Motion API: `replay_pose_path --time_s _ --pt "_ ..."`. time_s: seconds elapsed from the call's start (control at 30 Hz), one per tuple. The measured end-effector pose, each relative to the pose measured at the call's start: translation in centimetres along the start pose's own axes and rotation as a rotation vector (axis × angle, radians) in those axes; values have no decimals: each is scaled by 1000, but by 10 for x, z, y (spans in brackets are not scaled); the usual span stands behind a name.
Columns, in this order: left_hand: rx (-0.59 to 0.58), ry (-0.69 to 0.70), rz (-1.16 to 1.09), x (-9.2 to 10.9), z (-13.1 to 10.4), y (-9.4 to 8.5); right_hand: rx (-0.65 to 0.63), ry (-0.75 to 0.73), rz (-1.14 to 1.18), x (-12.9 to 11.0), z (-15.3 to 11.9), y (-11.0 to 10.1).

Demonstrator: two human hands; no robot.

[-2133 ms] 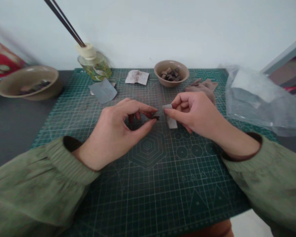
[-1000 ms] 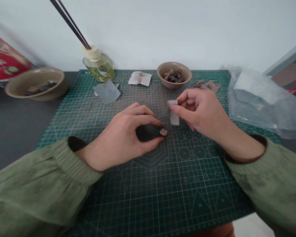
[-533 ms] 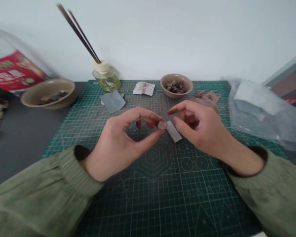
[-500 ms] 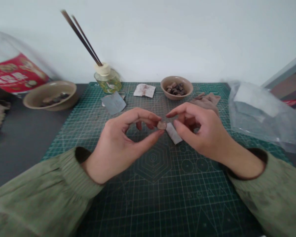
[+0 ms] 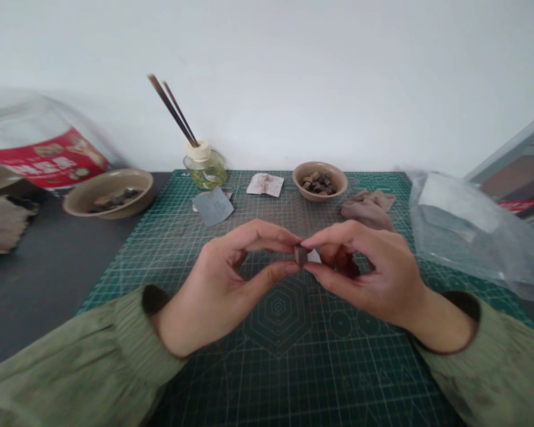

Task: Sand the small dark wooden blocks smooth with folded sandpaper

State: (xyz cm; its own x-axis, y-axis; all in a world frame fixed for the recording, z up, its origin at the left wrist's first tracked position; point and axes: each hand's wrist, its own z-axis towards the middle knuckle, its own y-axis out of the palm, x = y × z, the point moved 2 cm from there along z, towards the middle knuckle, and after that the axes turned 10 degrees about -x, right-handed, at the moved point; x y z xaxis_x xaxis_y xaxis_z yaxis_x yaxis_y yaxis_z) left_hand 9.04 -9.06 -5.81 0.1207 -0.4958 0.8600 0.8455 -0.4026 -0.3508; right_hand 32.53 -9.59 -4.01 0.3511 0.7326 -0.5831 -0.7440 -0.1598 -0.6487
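Our left hand (image 5: 218,290) is clamped on a small brown block (image 5: 301,255), thumb below and forefinger above. Our right hand (image 5: 378,273) closes on the same block from the other side, thumb & forefinger tips at it, so the two hands nearly meet there. The block's held above the green cutting mat (image 5: 267,373), approx. mid-width. Just beside it, partly hidden by our right fingers, a white strip (image 5: 314,257) shows; can't tell if it touches them. Green sleeves (image 5: 120,326) cover both our forearms.

Farther out, near the mat's far edge, right of ctr., sits a small tan bowl (image 5: 320,196) w/ brown & dark blocks (image 5: 319,182) in it. Right of that lies a crumpled brownish cloth (image 5: 368,209); then a clear plastic bag (image 5: 467,225) over the mat's right edge. Left of the bowl is a stained white paper (image 5: 266,185), then a grey sheet (image 5: 213,207) overlapping a smaller pc. Behind the sheet, by the mat's far left corner, stands a reed diffuser (image 5: 208,173) w/ dark sticks.

Off the mat, on the dark counter (image 5: 48,273) to the left, we've a wider tan bowl (image 5: 109,212) w/ a few pcs. inside, a red-and-clear package (image 5: 48,160) behind it & a torn brown pc. (image 5: 2,225) nearer the counter's left side.
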Motion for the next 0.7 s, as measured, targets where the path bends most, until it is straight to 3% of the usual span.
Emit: replay_pose_path --time_s 0.7 --pt "-40 18 -19 0 1 0 17 -45 -44 -4 0 0"
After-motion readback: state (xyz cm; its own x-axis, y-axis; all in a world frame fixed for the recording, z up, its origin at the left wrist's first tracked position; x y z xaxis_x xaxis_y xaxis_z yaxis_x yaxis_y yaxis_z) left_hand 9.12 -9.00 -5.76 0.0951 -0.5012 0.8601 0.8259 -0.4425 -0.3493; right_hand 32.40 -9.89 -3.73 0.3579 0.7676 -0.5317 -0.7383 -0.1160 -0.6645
